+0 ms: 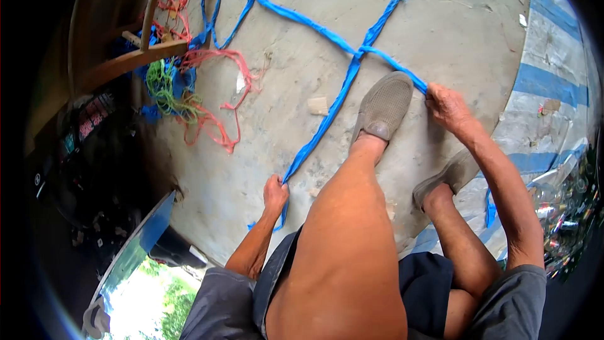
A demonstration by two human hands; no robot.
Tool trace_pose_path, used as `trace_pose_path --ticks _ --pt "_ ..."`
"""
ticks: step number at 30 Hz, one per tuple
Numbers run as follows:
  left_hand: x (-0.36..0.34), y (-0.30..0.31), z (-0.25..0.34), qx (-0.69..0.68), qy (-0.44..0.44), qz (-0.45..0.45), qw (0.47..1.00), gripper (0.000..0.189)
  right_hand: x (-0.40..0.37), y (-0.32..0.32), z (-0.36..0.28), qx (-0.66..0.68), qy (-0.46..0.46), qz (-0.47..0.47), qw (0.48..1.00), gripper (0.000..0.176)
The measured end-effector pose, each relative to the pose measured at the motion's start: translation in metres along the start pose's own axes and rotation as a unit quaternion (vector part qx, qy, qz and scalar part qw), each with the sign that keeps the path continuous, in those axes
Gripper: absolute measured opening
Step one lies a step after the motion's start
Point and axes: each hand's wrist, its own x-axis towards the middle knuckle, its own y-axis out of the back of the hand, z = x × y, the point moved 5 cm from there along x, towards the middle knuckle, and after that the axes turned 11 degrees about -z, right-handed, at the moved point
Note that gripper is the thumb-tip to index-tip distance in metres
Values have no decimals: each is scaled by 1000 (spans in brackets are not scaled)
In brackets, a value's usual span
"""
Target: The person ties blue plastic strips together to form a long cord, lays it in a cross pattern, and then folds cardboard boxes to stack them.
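A long twisted blue strip (327,118) runs over the concrete floor from the top edge down to my left hand (275,194), which is closed on it near its lower end; a short tail hangs past the fingers. Another blue strip (296,17) crosses it, meeting it just above my shoe. My right hand (448,107) is closed on the right end of this crossing strip. From the crossing it runs left, loops, and reaches a tangled pile. Whether the strips are knotted where they meet cannot be made out.
My forward shoe (385,107) rests just below the crossing. Pink string (229,56) and green string (165,91) lie tangled beside a wooden frame (129,63) at left. A blue-and-white striped sheet (541,82) and a heap of clear plastic (563,214) are at right.
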Motion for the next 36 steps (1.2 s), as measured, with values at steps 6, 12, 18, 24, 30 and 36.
trace_pose_path --ticks 6,12,18,24,30,36 --pt "7 12 16 6 15 -41 999 29 0 -4 6 -4 0 20 1000 9" --pt "20 28 30 14 -19 -75 997 50 -10 7 9 -24 -1 -37 999 15" --pt "33 32 66 68 -117 -83 987 50 -105 68 -6 -92 -29 -61 993 19" --pt "31 39 84 81 -153 -110 979 48 -256 68 13 -40 -121 49 991 20" --pt "3 43 80 63 -157 -92 981 47 -397 -83 19 235 -265 274 894 16" --pt "-28 61 75 29 -163 -66 984 46 -475 -313 -1 334 -370 263 826 17"
